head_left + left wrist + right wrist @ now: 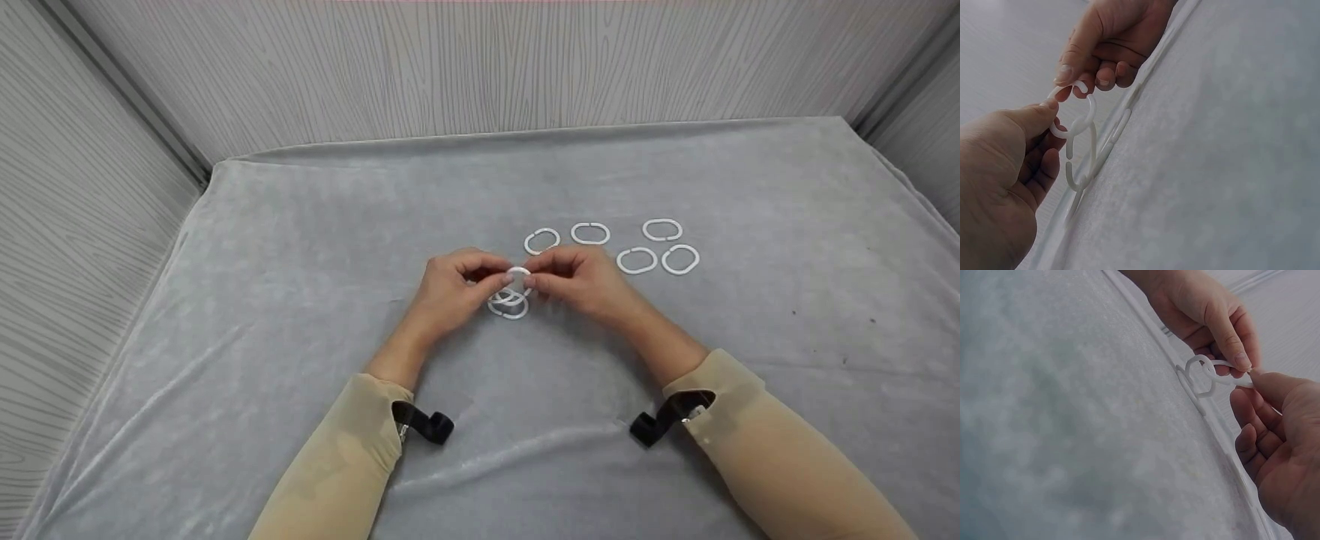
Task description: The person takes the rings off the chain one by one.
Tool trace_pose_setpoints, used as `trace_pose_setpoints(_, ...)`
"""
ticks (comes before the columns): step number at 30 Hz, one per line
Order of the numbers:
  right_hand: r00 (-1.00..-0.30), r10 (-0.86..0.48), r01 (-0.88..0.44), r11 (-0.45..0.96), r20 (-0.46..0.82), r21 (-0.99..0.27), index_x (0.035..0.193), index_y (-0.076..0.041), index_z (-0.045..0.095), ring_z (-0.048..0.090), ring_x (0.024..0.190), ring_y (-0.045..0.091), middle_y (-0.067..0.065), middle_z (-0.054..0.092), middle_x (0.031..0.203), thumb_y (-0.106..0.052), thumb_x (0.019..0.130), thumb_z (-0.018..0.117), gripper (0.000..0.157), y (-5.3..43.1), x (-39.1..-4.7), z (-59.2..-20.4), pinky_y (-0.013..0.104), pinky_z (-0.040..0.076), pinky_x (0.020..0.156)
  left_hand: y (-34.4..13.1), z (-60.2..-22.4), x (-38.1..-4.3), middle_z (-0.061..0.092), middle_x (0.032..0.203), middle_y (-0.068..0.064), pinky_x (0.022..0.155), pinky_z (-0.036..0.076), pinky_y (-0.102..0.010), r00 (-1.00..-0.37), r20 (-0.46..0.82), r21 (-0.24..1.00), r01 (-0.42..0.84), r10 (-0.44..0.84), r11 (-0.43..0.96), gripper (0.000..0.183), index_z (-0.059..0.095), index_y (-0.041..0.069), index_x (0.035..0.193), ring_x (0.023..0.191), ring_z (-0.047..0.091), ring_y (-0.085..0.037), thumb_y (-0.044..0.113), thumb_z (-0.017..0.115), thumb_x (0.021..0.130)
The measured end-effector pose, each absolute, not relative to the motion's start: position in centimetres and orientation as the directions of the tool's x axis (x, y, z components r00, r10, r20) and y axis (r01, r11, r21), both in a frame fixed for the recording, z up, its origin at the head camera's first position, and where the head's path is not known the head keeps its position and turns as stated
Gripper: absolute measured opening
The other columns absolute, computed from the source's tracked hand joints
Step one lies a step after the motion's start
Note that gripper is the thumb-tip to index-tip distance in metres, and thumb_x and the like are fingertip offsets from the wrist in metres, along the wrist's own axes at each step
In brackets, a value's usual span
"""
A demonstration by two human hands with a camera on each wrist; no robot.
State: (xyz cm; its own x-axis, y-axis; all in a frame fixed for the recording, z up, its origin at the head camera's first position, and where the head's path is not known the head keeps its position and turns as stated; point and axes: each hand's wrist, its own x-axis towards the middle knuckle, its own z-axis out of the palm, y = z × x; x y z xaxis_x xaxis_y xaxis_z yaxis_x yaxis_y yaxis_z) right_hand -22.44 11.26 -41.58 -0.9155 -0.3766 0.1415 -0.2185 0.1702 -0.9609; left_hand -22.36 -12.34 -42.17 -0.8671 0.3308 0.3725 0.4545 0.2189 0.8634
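Observation:
My left hand (456, 292) and right hand (589, 283) meet near the middle of the cloth. Between them they pinch a white plastic split ring (1093, 107), one on each side, thumbs against fingers. The gap in this ring shows near the right fingertips in the left wrist view. Through it hangs a second white ring (1094, 149), its own gap facing the left hand. A lower white ring (514, 316) lies on the cloth below the hands, joined to the hanging one. Fingertips hide parts of the held ring.
Loose white oval rings lie beyond and right of the hands: two nearer the middle, one ring (543, 241) beside another ring (590, 233), and several farther right, including a ring (680, 259). Grey cloth (337, 217) covers the table; a wood-patterned wall (480, 67) stands behind.

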Motion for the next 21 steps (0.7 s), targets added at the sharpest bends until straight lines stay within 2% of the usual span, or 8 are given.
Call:
trace_pose_setpoints(6,-0.938,-0.319,-0.204,0.195,0.135,-0.959,0.106,0.007,0.077,0.064,0.069,0.012,0.004,0.071,0.079,-0.004,0.095,0.078,0.015,11.21,-22.52,-41.45,0.023,0.052,0.064,-12.31,-42.12,-22.37,0.079,0.100,-0.004,0.079,0.056,-0.027,-0.878,0.394,0.860,0.456,0.271,0.227,0.021,0.079,-0.003,0.111,0.086,0.070,-0.015,0.014,0.078,0.099)
trace_pose_setpoints(10,-0.954,-0.265,-0.197,0.209,0.139,-0.958,0.106,0.008,0.077,0.066,0.069,0.011,0.004,0.071,0.078,-0.004,0.095,0.077,0.016,11.25,-22.66,-41.39,0.024,0.054,0.066,-12.38,-42.24,-22.46,0.077,0.098,-0.005,0.077,0.054,-0.026,-0.884,0.398,0.860,0.452,0.244,0.238,0.022,0.078,-0.004,0.113,0.084,0.067,-0.015,0.013,0.076,0.100)
trace_pose_setpoints(17,-0.976,-0.173,-0.156,0.154,0.129,-0.976,0.109,0.008,0.076,0.068,0.069,0.012,0.006,0.073,0.082,-0.003,0.095,0.077,0.018,11.36,-22.81,-41.46,0.026,0.057,0.066,-12.46,-42.32,-22.55,0.075,0.097,-0.008,0.076,0.052,-0.026,-0.880,0.401,0.849,0.461,0.254,0.256,0.022,0.077,-0.005,0.115,0.084,0.064,-0.016,0.010,0.076,0.099)
trace_pose_setpoints(21,-0.984,-0.131,-0.136,0.104,0.122,-0.985,0.112,0.012,0.073,0.070,0.069,0.012,0.005,0.072,0.081,0.001,0.096,0.075,0.020,11.32,-22.85,-41.44,0.025,0.058,0.065,-12.51,-42.55,-22.67,0.075,0.097,-0.008,0.075,0.052,-0.026,-0.871,0.408,0.841,0.475,0.272,0.259,0.022,0.076,-0.006,0.114,0.085,0.065,-0.017,0.009,0.077,0.097)
